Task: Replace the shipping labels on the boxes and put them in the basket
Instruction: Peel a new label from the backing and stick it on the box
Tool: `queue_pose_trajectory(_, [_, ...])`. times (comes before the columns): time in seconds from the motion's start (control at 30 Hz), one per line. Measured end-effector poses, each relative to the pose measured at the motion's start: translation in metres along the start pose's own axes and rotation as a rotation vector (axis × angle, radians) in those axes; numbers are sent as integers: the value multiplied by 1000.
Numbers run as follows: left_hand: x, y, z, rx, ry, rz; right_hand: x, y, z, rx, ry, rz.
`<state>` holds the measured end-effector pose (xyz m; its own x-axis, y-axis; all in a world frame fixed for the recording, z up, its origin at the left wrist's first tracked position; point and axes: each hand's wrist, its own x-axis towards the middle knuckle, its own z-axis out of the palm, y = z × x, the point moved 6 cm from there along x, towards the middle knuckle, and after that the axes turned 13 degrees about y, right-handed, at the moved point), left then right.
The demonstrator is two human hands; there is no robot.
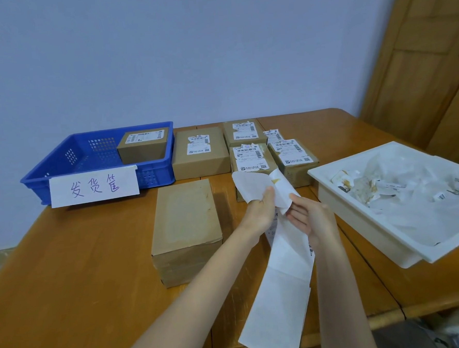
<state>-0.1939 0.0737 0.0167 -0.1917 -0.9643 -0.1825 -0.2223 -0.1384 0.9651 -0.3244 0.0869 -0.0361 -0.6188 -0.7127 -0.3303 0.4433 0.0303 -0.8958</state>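
Observation:
A bare cardboard box (186, 230) with no label lies in front of me on the wooden table (69, 291). My left hand (260, 211) pinches a peeled white label (250, 186) lifted off a long strip of label backing paper (281, 291). My right hand (314, 217) grips the top of that strip. The blue basket (48, 174) at the back left holds one labelled box (143, 148). Several boxes with torn labels (249, 159) stand behind my hands.
A white tray (359, 209) full of torn label scraps stands at the right. A paper sign (93, 186) with handwriting hangs on the basket's front. A larger box (200, 154) stands beside the basket. A wooden door (418, 68) is at the far right.

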Motion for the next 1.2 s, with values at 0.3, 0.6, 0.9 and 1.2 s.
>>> queue_pose_trajectory(0.3, [2, -16, 3, 51, 4, -8, 0, 10, -1, 16, 85, 83])
queue_pose_trajectory(0.6, [8, -21, 2, 89, 67, 207, 1, 2, 5, -19, 107, 32])
queue_pose_trajectory(0.9, [16, -23, -2, 397, 107, 253, 4, -2, 12, -53, 150, -18])
queue_pose_trajectory(1.2, [15, -26, -1, 413, 101, 276, 12, 8, 13, -86, 171, -24])
